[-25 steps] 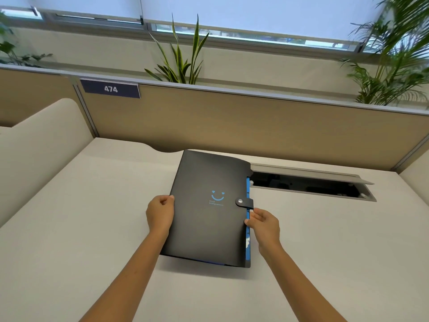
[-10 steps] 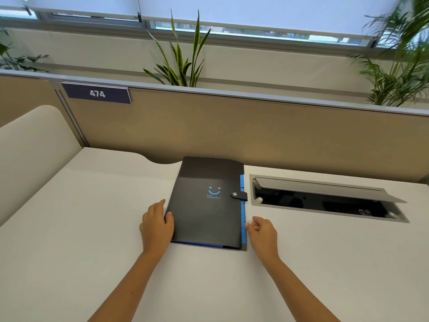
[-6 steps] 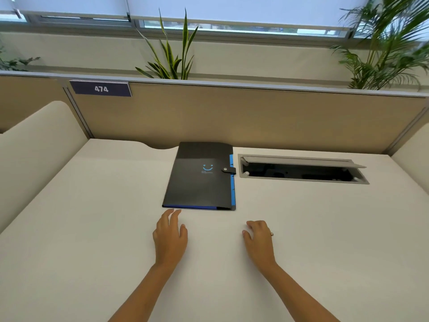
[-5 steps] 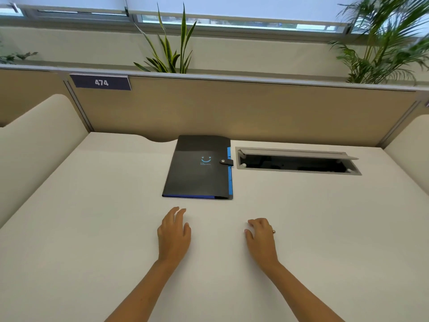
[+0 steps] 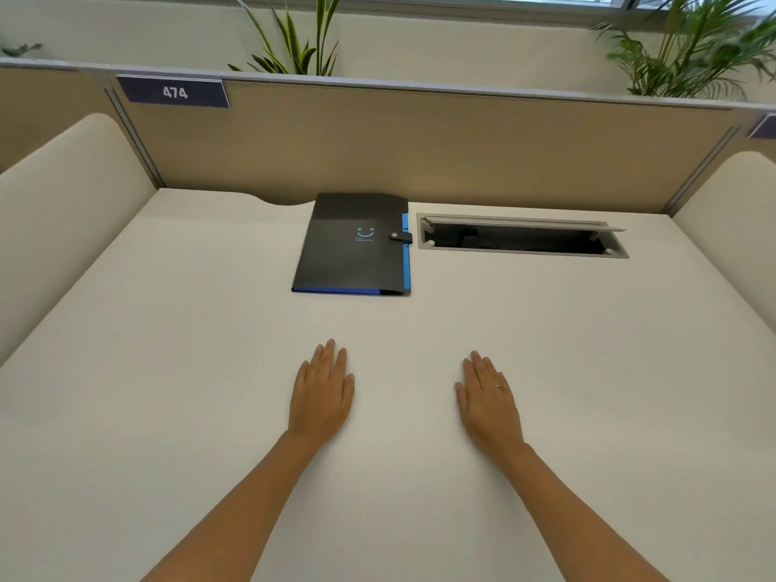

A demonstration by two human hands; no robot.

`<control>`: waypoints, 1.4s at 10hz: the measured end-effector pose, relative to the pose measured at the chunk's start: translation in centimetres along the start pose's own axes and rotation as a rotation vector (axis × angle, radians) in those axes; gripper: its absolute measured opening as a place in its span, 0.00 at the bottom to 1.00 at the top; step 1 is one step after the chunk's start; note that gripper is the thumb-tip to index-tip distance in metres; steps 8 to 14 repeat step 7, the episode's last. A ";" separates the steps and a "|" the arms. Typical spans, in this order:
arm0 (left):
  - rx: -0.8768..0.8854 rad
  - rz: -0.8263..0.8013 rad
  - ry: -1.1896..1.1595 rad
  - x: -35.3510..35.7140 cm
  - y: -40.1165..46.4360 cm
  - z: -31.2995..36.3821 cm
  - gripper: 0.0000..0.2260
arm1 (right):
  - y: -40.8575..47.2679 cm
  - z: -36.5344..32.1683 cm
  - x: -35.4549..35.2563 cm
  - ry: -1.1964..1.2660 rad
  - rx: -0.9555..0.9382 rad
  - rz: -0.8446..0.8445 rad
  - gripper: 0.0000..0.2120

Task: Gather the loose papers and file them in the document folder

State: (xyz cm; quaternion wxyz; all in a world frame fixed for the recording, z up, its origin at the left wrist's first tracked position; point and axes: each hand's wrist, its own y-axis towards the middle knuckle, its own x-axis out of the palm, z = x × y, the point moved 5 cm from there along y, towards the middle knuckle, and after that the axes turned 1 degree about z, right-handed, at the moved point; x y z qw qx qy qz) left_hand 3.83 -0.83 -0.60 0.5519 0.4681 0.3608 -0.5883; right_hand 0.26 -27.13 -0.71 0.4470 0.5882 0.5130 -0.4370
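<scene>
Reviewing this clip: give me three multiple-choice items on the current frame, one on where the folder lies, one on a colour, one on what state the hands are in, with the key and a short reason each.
1. Where does the black document folder with the blue smile mark lie?
A. Directly left of the open cable hatch in the white desk
B. Under the right hand
C. On the partition ledge

2. What colour are the folder's exposed inner edges?
A. Red
B. Blue
C. Yellow

3. What state are the left hand and right hand in?
A. Both gripping the folder
B. One holding papers
C. Both flat on the desk, palms down, empty

Key: 1 A, the folder sits beside the hatch near the partition; 2 B, blue strips show along its right and near edges; 3 C, both hands lie spread on bare desk, apart from the folder.
</scene>
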 end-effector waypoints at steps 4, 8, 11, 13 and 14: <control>0.005 -0.075 0.034 1.0 -0.6 0.0 0.26 | -0.1 1.1 1.4 0.019 0.074 -0.114 0.31; 0.081 0.049 0.068 -0.5 0.1 0.2 0.28 | 0.8 0.9 -0.7 0.035 -0.003 0.057 0.32; 0.081 0.049 0.068 -0.5 0.1 0.2 0.28 | 0.8 0.9 -0.7 0.035 -0.003 0.057 0.32; 0.081 0.049 0.068 -0.5 0.1 0.2 0.28 | 0.8 0.9 -0.7 0.035 -0.003 0.057 0.32; 0.081 0.049 0.068 -0.5 0.1 0.2 0.28 | 0.8 0.9 -0.7 0.035 -0.003 0.057 0.32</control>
